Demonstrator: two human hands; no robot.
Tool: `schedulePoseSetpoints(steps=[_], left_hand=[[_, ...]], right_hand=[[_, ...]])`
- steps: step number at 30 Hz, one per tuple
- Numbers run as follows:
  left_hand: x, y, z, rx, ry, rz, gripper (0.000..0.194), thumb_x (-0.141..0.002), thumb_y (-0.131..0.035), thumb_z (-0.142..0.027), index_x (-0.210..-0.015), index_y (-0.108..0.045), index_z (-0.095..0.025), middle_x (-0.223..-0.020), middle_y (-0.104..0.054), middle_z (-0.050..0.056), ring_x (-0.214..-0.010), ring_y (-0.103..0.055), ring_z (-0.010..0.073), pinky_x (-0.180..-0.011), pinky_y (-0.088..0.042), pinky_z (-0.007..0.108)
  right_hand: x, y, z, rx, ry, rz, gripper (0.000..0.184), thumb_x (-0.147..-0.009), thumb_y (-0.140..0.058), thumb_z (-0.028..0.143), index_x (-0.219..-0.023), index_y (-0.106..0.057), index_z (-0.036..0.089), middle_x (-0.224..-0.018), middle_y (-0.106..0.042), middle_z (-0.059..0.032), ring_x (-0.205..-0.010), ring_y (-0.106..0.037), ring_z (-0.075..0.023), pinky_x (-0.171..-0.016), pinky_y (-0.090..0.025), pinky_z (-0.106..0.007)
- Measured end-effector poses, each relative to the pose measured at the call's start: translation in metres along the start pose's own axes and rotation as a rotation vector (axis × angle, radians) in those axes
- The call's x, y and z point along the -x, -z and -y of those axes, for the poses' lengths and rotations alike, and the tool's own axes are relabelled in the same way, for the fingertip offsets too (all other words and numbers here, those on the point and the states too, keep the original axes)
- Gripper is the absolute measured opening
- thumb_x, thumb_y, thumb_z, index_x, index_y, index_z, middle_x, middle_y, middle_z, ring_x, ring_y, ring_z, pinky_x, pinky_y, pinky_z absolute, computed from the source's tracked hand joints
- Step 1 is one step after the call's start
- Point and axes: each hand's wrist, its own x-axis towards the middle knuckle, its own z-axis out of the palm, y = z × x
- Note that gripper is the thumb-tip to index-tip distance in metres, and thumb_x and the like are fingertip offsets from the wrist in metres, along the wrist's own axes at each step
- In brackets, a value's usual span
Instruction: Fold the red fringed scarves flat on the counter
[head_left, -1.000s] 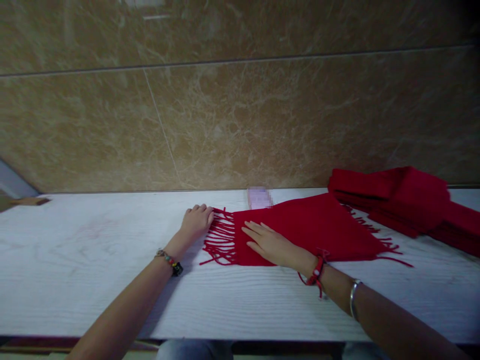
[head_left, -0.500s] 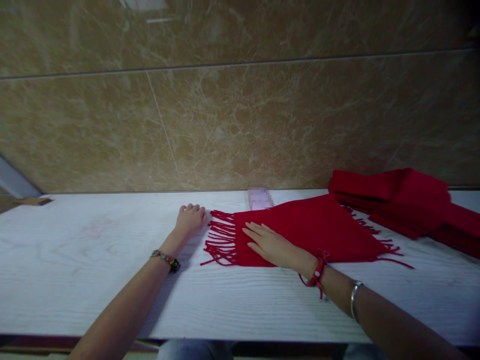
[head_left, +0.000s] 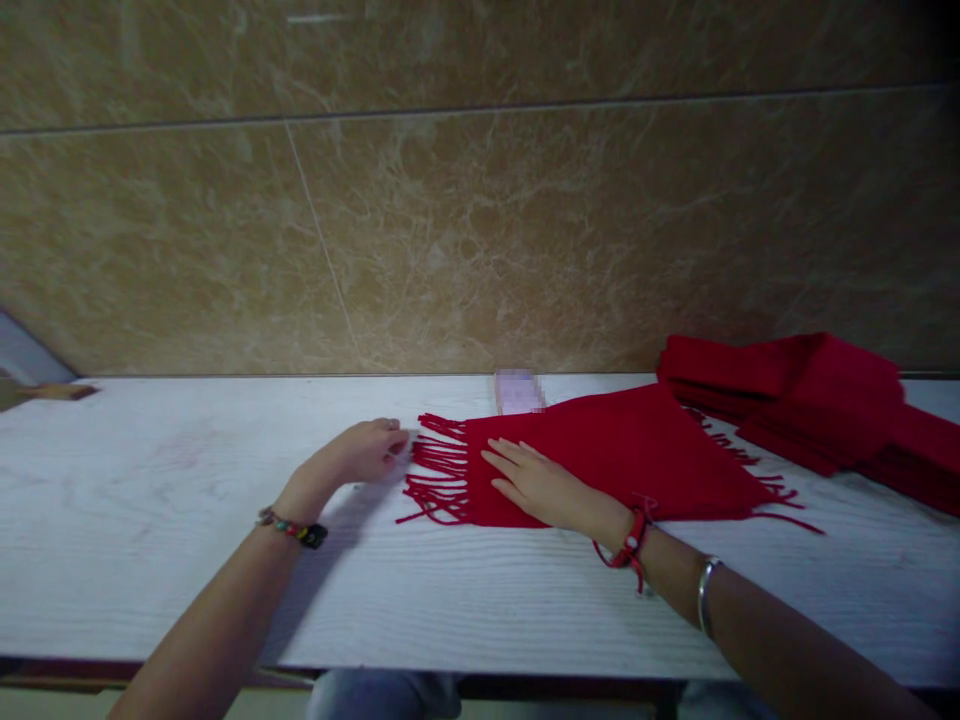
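A red scarf (head_left: 600,450) with fringe at both ends lies spread on a white wood-grain table (head_left: 187,540). My right hand (head_left: 536,483) rests flat on the scarf near its left end, fingers stretched out. Just left of the fringe (head_left: 441,457) is my left hand (head_left: 371,450), its fingers curled together and the tips close to the strands. Whether a strand is pinched between them is too small to make out. The left fringe strands lie partly separated, some of them bunched.
Folded red fabric (head_left: 787,400) is heaped at the back right, against the marbled tile wall (head_left: 480,230). A small pale purple packet (head_left: 517,391) lies behind the scarf. A brown wooden piece (head_left: 60,392) sits at the far left corner.
My left hand has turned at the wrist, its forearm shifting left, and the curled fingers now point toward the fringe. My right hand stays flat on the scarf. The view has tilted slightly.
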Motion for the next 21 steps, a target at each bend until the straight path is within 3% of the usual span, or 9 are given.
schedulePoseSetpoints(steps=[2,5,7,9,11,14,17,19,21], left_hand=[[0.006,0.006,0.001,0.035,-0.009,-0.057,0.022,-0.064,-0.043,-0.007,-0.077,-0.058,-0.016,-0.082,-0.058,0.005,-0.076,-0.054,0.0163,-0.072,-0.045,0.027],[0.004,0.012,-0.031,0.215,-0.212,-0.179,0.030,-0.066,-0.042,-0.007,-0.091,-0.056,-0.016,-0.097,-0.056,0.006,-0.092,-0.051,0.0172,-0.085,-0.042,0.029],[-0.001,0.011,-0.058,0.290,-0.378,-0.110,0.031,-0.065,-0.044,-0.007,-0.092,-0.055,-0.017,-0.098,-0.057,0.005,-0.093,-0.050,0.0167,-0.086,-0.041,0.028],[-0.004,0.008,-0.073,0.291,-0.455,-0.011,0.030,-0.064,-0.045,-0.006,-0.088,-0.056,-0.019,-0.092,-0.058,0.004,-0.088,-0.051,0.0167,-0.083,-0.042,0.028],[-0.004,0.005,-0.067,0.265,-0.427,0.059,0.025,-0.062,-0.044,-0.004,-0.078,-0.056,-0.019,-0.083,-0.059,0.003,-0.081,-0.052,0.0168,-0.077,-0.043,0.027],[0.002,0.005,-0.036,0.243,-0.298,0.158,0.021,-0.059,-0.041,-0.003,-0.062,-0.055,-0.018,-0.072,-0.060,0.002,-0.072,-0.053,0.0157,-0.069,-0.043,0.026],[0.010,0.013,-0.015,0.242,-0.168,0.223,0.022,-0.059,-0.039,-0.003,-0.059,-0.056,-0.017,-0.069,-0.060,0.002,-0.066,-0.053,0.0139,-0.065,-0.043,0.025],[0.011,0.020,-0.021,0.271,-0.175,0.173,0.024,-0.061,-0.038,-0.003,-0.063,-0.057,-0.017,-0.073,-0.060,0.003,-0.070,-0.053,0.0141,-0.070,-0.043,0.025],[0.010,0.025,-0.039,0.328,-0.274,0.102,0.025,-0.064,-0.039,-0.005,-0.071,-0.059,-0.018,-0.083,-0.060,0.004,-0.082,-0.053,0.0152,-0.079,-0.042,0.026]], right_hand=[[0.000,0.000,0.000,-0.006,-0.004,0.003,0.044,-0.092,-0.030,0.029,-0.129,-0.041,0.009,-0.134,-0.041,-0.0142,-0.128,-0.028,-0.0224,-0.105,-0.026,-0.041],[0.000,0.000,0.001,-0.014,-0.030,0.003,0.043,-0.092,-0.031,0.029,-0.128,-0.042,0.009,-0.134,-0.040,-0.0150,-0.128,-0.029,-0.0222,-0.104,-0.027,-0.041],[0.000,0.001,0.001,-0.009,-0.032,0.012,0.043,-0.091,-0.031,0.028,-0.128,-0.042,0.009,-0.135,-0.040,-0.0149,-0.127,-0.030,-0.0219,-0.104,-0.027,-0.040],[0.000,0.002,0.001,-0.006,-0.023,0.024,0.043,-0.092,-0.030,0.027,-0.129,-0.041,0.009,-0.135,-0.040,-0.0142,-0.128,-0.029,-0.0214,-0.104,-0.027,-0.041],[0.000,0.002,0.000,-0.008,-0.016,0.035,0.044,-0.092,-0.031,0.029,-0.130,-0.040,0.009,-0.135,-0.039,-0.0140,-0.129,-0.027,-0.0214,-0.105,-0.026,-0.041],[0.001,0.002,-0.001,-0.015,-0.005,0.044,0.045,-0.092,-0.031,0.030,-0.130,-0.039,0.008,-0.135,-0.039,-0.0141,-0.129,-0.026,-0.0217,-0.105,-0.026,-0.042],[0.001,0.002,-0.001,-0.032,-0.011,0.036,0.044,-0.092,-0.030,0.030,-0.131,-0.038,0.010,-0.136,-0.038,-0.0135,-0.129,-0.026,-0.0212,-0.105,-0.026,-0.042],[0.000,0.002,-0.001,-0.036,-0.021,0.037,0.045,-0.092,-0.031,0.030,-0.131,-0.038,0.010,-0.136,-0.038,-0.0136,-0.129,-0.027,-0.0216,-0.105,-0.026,-0.041],[0.000,0.002,-0.001,-0.031,-0.024,0.040,0.045,-0.091,-0.032,0.030,-0.131,-0.038,0.009,-0.136,-0.038,-0.0145,-0.128,-0.028,-0.0226,-0.105,-0.026,-0.041]])
